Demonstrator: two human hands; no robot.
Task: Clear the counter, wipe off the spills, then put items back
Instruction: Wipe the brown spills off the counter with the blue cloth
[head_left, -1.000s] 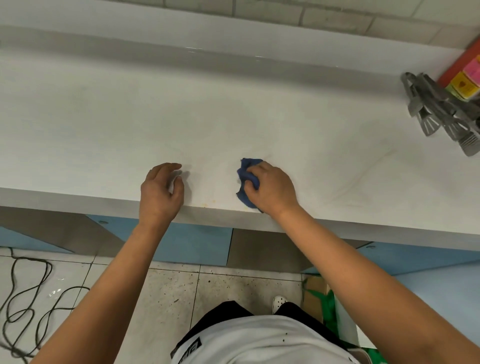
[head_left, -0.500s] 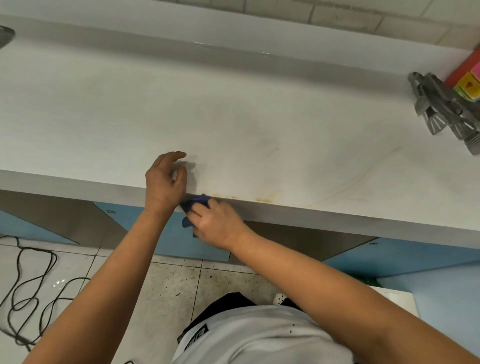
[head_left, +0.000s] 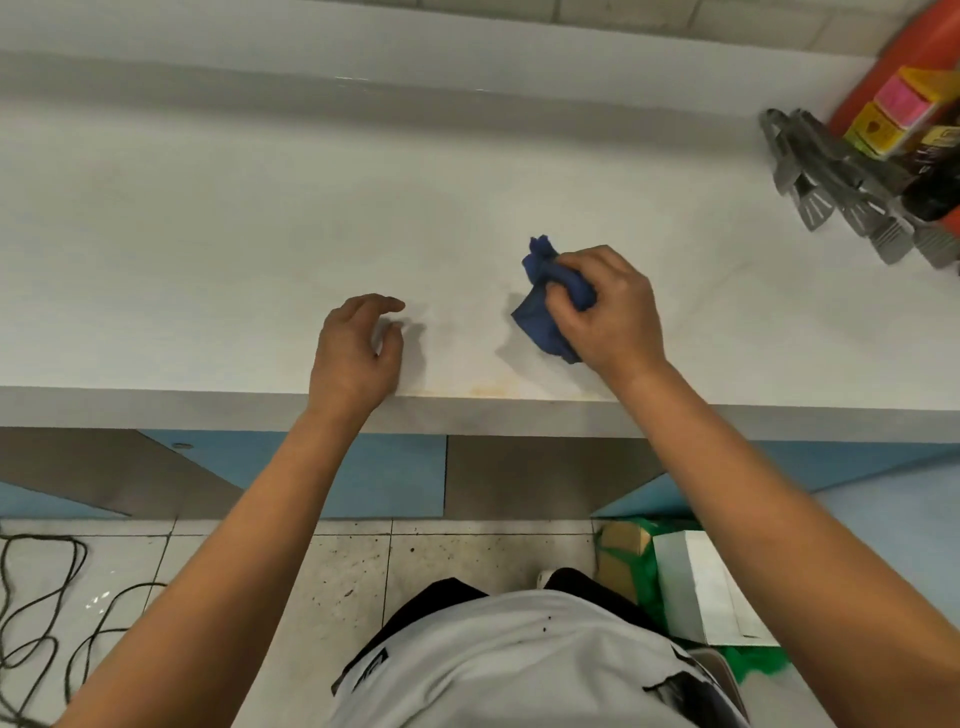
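The right hand (head_left: 605, 312) grips a bunched blue cloth (head_left: 545, 306), fingers curled round it, pressing it on the table (head_left: 208, 218) a little back from the front edge. The left hand (head_left: 356, 348) rests at that edge, fingers loosely curled and holding nothing. A yellowish stain (head_left: 488, 389) lies along the edge between the 2 hands, toward the person from the cloth and nearer the right hand, its long axis following the edge. A likely next stroke pulls the cloth back onto it.

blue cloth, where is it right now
In the head view the blue cloth is bunched in the right hand on the counter, right of centre near the front edge, with the left hand beside it.
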